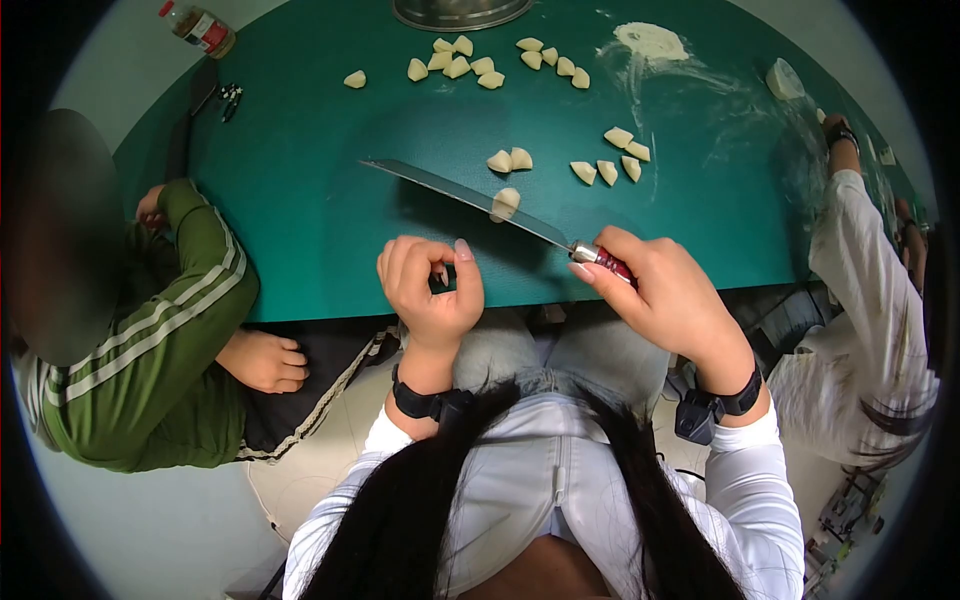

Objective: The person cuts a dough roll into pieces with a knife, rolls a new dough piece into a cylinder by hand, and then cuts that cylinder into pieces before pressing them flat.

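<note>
My right hand [655, 290] is wrapped round the dark red handle of a kitchen knife [460, 195]. Its long blade points left and slants across the green table. A piece of dough [508, 197] lies right at the blade and overlaps it in this view. Just beyond are two dough pieces [510, 160] side by side. To their right sits a small group of cut dough pieces [607, 172]. My left hand [430, 285] is curled into a loose fist by the table's near edge, below the blade, with nothing showing in it.
More dough pieces [456, 67] lie farther back on the green table [300, 220], near a metal pan [462, 12]. Flour [650, 42] is heaped and smeared at the back right, near a clear cup [785, 78]. A jar [198, 28] stands back left. People sit on both sides.
</note>
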`<action>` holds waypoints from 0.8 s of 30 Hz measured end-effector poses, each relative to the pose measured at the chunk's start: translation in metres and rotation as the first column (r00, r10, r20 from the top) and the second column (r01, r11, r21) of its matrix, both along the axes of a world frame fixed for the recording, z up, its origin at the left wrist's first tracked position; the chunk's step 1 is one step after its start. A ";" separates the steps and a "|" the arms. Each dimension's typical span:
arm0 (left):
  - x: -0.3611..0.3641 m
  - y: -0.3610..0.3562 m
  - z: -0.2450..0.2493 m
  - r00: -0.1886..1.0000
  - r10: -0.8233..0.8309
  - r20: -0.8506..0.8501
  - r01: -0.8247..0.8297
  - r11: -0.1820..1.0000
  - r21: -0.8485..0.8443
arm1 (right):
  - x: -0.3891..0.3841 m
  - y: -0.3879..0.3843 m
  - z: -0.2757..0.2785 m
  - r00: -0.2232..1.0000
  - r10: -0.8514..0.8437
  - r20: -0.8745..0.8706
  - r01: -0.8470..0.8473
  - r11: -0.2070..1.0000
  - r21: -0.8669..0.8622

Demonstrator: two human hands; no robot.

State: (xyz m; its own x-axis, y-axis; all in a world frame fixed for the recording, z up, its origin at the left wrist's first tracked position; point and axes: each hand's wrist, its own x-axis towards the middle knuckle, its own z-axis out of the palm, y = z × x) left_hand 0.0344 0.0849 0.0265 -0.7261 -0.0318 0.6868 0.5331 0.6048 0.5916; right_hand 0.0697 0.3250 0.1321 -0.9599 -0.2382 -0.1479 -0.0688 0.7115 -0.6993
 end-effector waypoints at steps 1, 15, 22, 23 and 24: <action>0.000 0.000 0.000 1.000 0.001 0.001 -0.001 1.000 -0.005 | -0.001 0.001 -0.001 1.000 0.006 0.006 -0.006 1.000 0.004; -0.001 0.002 0.001 0.999 0.018 0.039 -0.015 0.998 -0.055 | -0.029 0.002 0.008 0.989 0.088 0.122 -0.089 0.996 0.004; -0.003 0.008 0.008 0.994 0.076 0.082 -0.064 0.988 -0.138 | -0.028 -0.002 -0.020 0.997 0.061 0.045 -0.051 0.977 -0.205; -0.004 0.008 0.008 0.993 0.075 0.089 -0.062 0.987 -0.145 | -0.024 -0.003 -0.016 0.997 0.020 0.077 0.002 0.962 -0.272; -0.003 0.007 0.008 0.993 0.075 0.096 -0.059 0.987 -0.153 | -0.019 -0.003 -0.010 0.993 -0.019 0.113 0.057 0.940 -0.336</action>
